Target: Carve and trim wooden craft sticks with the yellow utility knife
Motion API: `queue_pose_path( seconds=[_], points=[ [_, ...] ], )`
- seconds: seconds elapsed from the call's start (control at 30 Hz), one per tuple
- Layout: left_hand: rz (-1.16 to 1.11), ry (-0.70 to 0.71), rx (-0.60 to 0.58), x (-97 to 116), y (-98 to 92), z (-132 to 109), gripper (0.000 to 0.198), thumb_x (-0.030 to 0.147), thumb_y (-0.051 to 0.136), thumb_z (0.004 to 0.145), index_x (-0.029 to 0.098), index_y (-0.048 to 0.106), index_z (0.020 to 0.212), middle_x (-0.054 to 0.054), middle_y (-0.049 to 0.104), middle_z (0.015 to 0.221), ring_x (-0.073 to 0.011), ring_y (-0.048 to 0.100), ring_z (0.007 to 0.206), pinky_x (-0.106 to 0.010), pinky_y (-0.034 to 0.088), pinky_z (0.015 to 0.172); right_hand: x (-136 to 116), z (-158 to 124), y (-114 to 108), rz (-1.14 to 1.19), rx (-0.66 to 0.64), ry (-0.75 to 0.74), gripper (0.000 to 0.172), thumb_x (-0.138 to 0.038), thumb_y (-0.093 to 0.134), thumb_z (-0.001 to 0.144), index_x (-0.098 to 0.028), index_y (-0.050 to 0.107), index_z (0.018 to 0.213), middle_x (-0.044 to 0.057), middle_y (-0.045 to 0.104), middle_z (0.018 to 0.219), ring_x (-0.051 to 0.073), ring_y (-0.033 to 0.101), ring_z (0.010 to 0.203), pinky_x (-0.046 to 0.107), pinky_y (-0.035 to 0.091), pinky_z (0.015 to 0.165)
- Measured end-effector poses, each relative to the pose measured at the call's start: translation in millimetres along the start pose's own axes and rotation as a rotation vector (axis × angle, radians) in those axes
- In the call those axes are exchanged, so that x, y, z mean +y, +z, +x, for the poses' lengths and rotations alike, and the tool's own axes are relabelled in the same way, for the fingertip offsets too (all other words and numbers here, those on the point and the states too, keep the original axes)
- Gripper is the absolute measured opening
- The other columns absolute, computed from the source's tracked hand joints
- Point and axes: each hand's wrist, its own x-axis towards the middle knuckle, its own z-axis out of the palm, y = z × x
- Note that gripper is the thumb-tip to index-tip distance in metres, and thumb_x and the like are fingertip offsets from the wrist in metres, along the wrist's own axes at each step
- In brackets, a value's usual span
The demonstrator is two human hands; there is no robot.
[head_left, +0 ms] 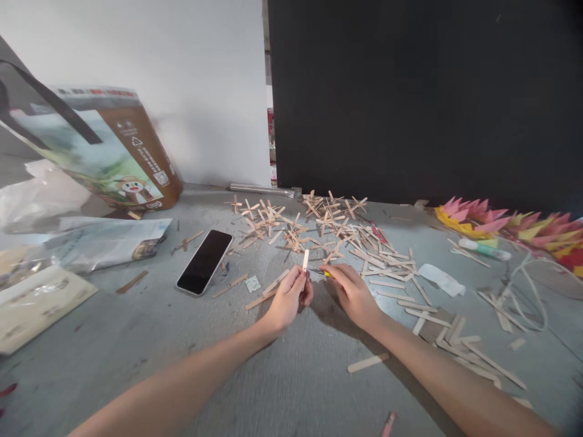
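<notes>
My left hand (pixel 288 297) is closed around a craft stick (pixel 305 259), whose pale end points up above the fingers. My right hand (pixel 353 291) grips a small yellow-handled cutter (pixel 327 274). Its thin dark tip points left toward the craft stick; whether it touches the wood I cannot tell. Most of the cutter's handle is hidden in the fingers. Just beyond both hands lies a pile of crossed craft sticks (pixel 291 227). Loose flat sticks (pixel 387 264) spread to the right, and a single stick (pixel 367 363) lies near my right forearm.
A phone (pixel 204 262) lies left of the hands. Farther left are a printed bag (pixel 132 152) and plastic packets (pixel 109 240). On the right are a glue tube (pixel 483 249), a white cable (pixel 531 303) and folded paper pieces (pixel 478 218). A black panel (pixel 423 97) stands behind.
</notes>
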Motion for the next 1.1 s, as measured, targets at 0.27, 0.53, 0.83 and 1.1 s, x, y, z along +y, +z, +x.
queue_pose_path(
  seconds=[0.27, 0.53, 0.83, 1.1],
  points=[
    [0.05, 0.003, -0.011, 7.2, 2.7, -3.6, 0.035, 0.05, 0.043, 0.104, 0.022, 0.043, 0.082, 0.007, 0.046, 0.051, -0.0116, 0.035, 0.048, -0.028, 0.029, 0.057, 3.6, -2.5, 1.9, -0.002, -0.005, -0.006, 0.043, -0.014, 0.042, 0.107, -0.031, 0.056, 0.145, 0.01, 0.07, 0.123, 0.027, 0.065, 0.113, 0.045, 0.055, 0.097],
    [0.073, 0.013, -0.006, 8.8, 3.9, -3.9, 0.037, 0.053, 0.045, 0.103, 0.023, 0.043, 0.081, 0.006, 0.047, 0.05, -0.0125, 0.035, 0.049, -0.028, 0.029, 0.058, 2.3, -1.3, 1.3, -0.013, -0.014, -0.007, 0.043, -0.015, 0.04, 0.107, -0.03, 0.056, 0.145, 0.011, 0.07, 0.123, 0.028, 0.065, 0.112, 0.048, 0.055, 0.095],
    [0.056, -0.02, -0.035, 8.4, 4.0, -4.2, 0.035, 0.051, 0.042, 0.104, 0.023, 0.042, 0.082, 0.007, 0.045, 0.05, -0.0118, 0.034, 0.048, -0.027, 0.027, 0.054, -0.6, -0.2, 0.7, -0.024, 0.0, -0.011, 0.038, -0.019, 0.045, 0.108, -0.03, 0.057, 0.142, 0.01, 0.071, 0.119, 0.027, 0.066, 0.108, 0.045, 0.055, 0.093],
    [0.013, -0.06, -0.111, 2.0, -0.5, -0.3, 0.04, 0.057, 0.05, 0.101, 0.022, 0.044, 0.082, 0.007, 0.046, 0.054, -0.0103, 0.035, 0.049, -0.027, 0.029, 0.057, 2.6, -1.5, 0.9, -0.07, -0.001, -0.051, 0.039, -0.017, 0.046, 0.108, -0.029, 0.058, 0.142, 0.009, 0.073, 0.111, 0.026, 0.067, 0.102, 0.044, 0.056, 0.087]
  ],
)
